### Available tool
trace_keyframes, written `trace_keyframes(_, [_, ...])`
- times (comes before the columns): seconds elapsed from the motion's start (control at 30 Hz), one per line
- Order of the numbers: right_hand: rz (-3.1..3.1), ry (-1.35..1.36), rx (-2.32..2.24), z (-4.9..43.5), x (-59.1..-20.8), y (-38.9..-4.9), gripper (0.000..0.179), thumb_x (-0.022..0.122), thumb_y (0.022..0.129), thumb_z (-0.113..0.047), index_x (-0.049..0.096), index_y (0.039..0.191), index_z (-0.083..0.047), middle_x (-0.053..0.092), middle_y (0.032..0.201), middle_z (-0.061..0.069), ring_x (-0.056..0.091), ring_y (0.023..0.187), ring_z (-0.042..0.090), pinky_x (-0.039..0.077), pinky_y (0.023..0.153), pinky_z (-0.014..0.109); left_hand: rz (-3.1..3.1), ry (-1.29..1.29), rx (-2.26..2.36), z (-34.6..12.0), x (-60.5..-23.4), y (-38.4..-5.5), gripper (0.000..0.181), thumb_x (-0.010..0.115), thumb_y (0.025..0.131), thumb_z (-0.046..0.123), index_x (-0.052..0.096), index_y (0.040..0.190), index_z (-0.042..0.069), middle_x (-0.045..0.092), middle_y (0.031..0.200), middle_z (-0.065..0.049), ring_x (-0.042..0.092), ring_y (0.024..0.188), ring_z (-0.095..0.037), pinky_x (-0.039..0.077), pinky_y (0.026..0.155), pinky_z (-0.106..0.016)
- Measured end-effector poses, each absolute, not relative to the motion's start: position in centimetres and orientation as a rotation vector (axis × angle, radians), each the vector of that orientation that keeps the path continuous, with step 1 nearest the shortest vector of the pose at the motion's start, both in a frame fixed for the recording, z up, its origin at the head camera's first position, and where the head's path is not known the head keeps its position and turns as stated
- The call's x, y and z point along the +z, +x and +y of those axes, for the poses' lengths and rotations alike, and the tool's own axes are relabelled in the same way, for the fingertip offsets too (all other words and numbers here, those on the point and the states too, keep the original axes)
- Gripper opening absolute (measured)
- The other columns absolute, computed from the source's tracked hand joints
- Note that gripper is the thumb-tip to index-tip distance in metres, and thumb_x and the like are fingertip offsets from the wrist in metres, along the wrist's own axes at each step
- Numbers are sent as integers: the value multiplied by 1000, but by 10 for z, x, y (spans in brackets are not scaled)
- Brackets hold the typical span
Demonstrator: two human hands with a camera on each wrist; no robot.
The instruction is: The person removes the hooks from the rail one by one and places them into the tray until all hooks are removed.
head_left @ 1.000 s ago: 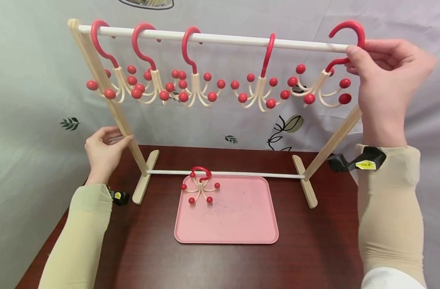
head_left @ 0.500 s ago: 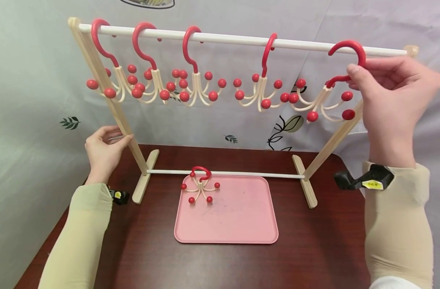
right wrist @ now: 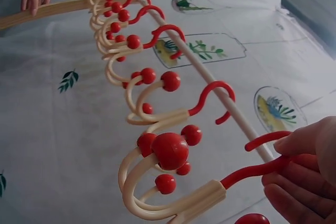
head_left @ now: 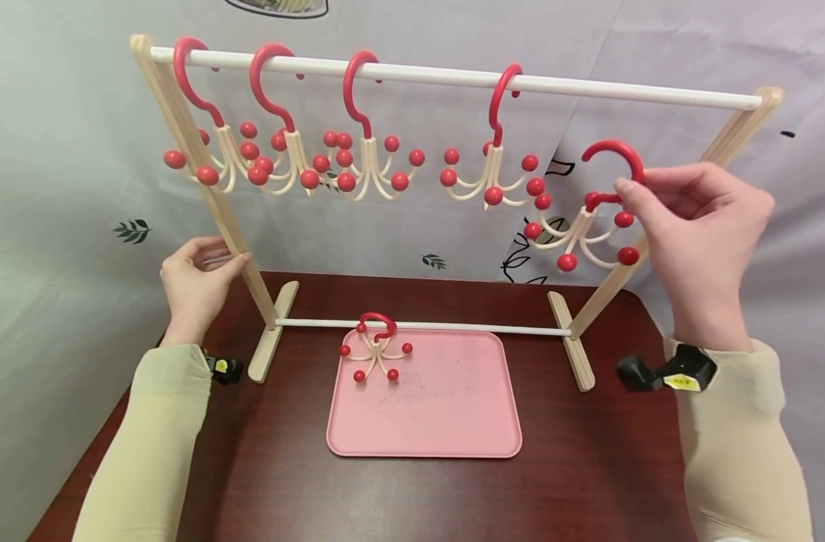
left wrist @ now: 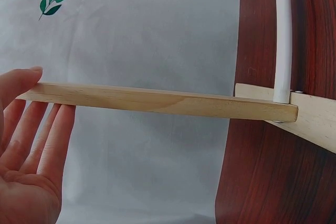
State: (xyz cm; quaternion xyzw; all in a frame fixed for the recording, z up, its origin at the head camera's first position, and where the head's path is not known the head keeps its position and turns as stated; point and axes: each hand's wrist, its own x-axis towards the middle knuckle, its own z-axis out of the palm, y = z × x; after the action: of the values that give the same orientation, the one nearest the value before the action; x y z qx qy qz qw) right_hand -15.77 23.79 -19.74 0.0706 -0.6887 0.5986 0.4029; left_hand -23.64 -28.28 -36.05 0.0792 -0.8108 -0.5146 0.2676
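My right hand (head_left: 700, 233) pinches the red hook of a multi-arm hanger (head_left: 578, 229) with red ball tips. In the head view this hanger is off the white rod (head_left: 622, 92), below it near the right post. My left hand (head_left: 199, 280) grips the rack's left wooden post (left wrist: 157, 99) between thumb and fingers. Several like hangers hang from the rod, the nearest hanger (head_left: 492, 169) right of the middle. Another hanger (head_left: 376, 348) lies on a pink tray (head_left: 446, 406), its hook by the lower white bar.
The rack's right post (head_left: 609, 290) and right foot (head_left: 572, 342) stand on the dark wooden table (head_left: 263, 467). A pale patterned cloth (head_left: 358, 233) hangs behind the rack. The lower bar (head_left: 446, 327) crosses just behind the tray.
My right hand has come down from the rod with the hanger, then slightly left. The hanger on the rod beside it has swung a little. My left hand stays on the post.
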Motion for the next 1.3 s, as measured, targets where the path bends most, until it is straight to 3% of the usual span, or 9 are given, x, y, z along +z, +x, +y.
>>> trace_keyframes(0.4, [-2062, 147, 1333, 241, -242, -163, 25, 86, 83, -8, 78, 104, 2, 75, 83, 0, 72, 70, 14, 54, 61, 19, -2190, 222, -1397, -284, -361, -236, 44, 86, 84, 25, 71, 123, 9, 72, 109, 2, 68, 90, 2, 56, 79, -16])
trace_keyframes(0.77, [-2171, 187, 1386, 241, -281, -168, 24, 86, 84, -12, 76, 102, 1, 75, 82, 3, 72, 69, 15, 58, 64, 20, -2199, 225, -1379, -283, -360, -236, 44, 86, 85, 26, 71, 123, 9, 72, 111, -1, 68, 90, 2, 56, 80, -18])
trace_keyframes(0.97, [-2236, 165, 1369, 239, -297, -170, 23, 85, 85, -12, 76, 102, 0, 75, 84, -2, 71, 67, 10, 55, 60, 17, -2201, 224, -1379, -282, -360, -236, 44, 86, 85, 26, 71, 123, 9, 72, 111, -1, 68, 91, 2, 56, 81, -18])
trace_keyframes(1.3, [-2270, 188, 1433, 229, -319, -169, 22, 86, 84, -13, 76, 99, -1, 76, 83, 1, 71, 69, 8, 55, 61, 18, -2202, 225, -1381, -282, -360, -235, 44, 85, 85, 26, 71, 123, 9, 72, 112, -2, 68, 91, 1, 57, 82, -19])
